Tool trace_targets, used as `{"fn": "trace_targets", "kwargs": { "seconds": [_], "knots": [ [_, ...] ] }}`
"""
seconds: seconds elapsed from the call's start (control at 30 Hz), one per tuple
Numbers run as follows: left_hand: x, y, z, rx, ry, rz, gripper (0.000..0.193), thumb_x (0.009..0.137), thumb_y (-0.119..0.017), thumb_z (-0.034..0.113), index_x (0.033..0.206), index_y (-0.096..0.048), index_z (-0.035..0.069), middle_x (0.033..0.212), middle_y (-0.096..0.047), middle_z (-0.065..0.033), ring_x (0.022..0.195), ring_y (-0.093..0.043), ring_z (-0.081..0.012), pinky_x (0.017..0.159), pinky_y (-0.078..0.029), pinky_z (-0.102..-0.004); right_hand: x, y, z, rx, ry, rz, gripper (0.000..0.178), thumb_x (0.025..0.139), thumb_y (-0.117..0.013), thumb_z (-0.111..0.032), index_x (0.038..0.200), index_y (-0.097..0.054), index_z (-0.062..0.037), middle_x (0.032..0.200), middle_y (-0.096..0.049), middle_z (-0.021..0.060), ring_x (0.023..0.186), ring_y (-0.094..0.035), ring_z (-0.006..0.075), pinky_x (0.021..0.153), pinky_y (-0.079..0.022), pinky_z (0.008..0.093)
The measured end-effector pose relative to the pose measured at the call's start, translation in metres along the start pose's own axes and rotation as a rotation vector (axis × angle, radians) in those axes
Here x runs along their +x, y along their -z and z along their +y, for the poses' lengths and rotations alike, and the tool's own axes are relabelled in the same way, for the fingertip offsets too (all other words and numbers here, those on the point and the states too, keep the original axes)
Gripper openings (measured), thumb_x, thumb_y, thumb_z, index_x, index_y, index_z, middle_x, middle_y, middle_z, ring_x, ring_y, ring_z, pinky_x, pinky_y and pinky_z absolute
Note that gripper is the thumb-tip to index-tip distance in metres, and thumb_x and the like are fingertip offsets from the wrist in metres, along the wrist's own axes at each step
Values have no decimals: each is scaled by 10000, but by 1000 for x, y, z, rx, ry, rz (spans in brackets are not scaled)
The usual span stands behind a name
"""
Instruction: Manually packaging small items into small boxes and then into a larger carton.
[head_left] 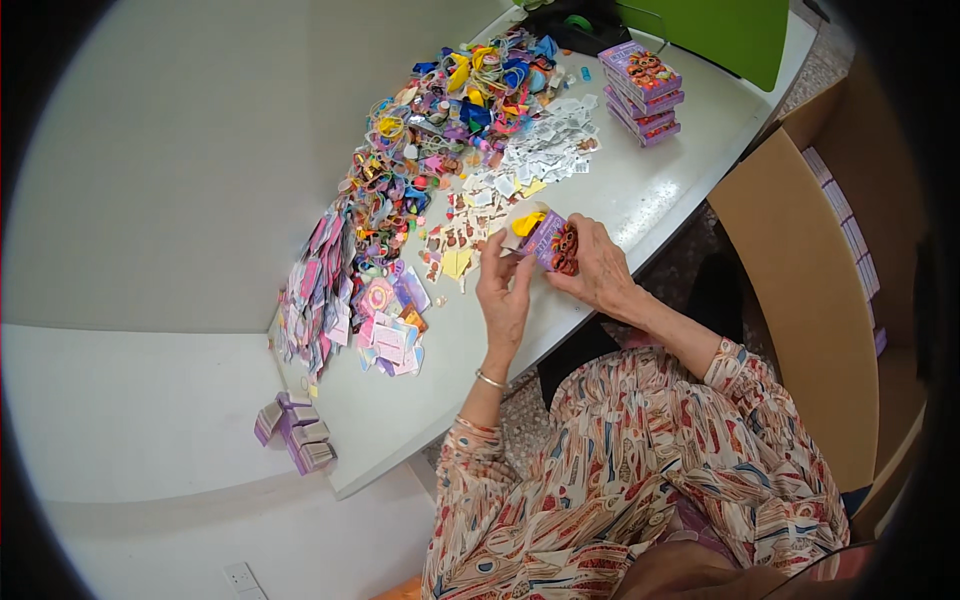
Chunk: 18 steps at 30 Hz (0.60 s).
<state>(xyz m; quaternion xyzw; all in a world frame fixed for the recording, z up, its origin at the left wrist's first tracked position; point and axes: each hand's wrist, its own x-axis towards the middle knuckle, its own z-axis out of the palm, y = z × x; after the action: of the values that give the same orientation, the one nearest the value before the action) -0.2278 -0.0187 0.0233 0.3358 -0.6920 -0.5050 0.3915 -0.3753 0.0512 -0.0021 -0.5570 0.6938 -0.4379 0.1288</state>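
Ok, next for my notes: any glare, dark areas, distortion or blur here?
Head view: bright glare on the white table, beyond the right hand; dark shadow beneath its front edge; fisheye bowing along the cardboard carton, with black corners; left hand and purple box fairly clear, no obvious motion blur; many small pile items too tiny to tell apart.

Heaped trinkets (478, 95) and stacked boxes (643, 80) suggest a workshop.

Right fingers (588, 235) cover part of the purple box (545, 243), and some yellow piece (529, 223) blocks most of its inside. Print on the white slips (560, 135)? Way too tiny. Cardboard carton (800, 300) gets cut off at the right rim.
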Motion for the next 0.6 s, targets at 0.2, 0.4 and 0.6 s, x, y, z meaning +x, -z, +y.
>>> {"fn": "trace_targets", "kwargs": {
  "seconds": [0.2,0.4,0.6],
  "knots": [
    [4,-8,-2,-6,-44,-34,433,899,-621,22,1309,-482,17,961,-596,-13,810,-532,-70,731,-456,-205,10,19,-4,24,6,-93,1029,617,-821,-279,1417,-232,-12,1151,-525,214,1045,-559,368,839,-502,421],
    [8,-4,2,-14,-30,-131,455,876,-636,18,1313,-509,19,1082,-622,-54,839,-581,-85,763,-505,-244,14,36,0,-12,129,-166,1054,608,-836,-291,1423,-222,-28,1187,-535,219,1000,-596,375,819,-512,418],
    [13,-2,-2,174,-185,-221,485,848,-636,5,1316,-510,36,1081,-629,-101,818,-618,-131,763,-512,-265,16,35,15,33,285,-167,901,624,-838,-280,1325,-318,-55,1134,-527,196,941,-599,399,757,-523,423]
  ]
}}
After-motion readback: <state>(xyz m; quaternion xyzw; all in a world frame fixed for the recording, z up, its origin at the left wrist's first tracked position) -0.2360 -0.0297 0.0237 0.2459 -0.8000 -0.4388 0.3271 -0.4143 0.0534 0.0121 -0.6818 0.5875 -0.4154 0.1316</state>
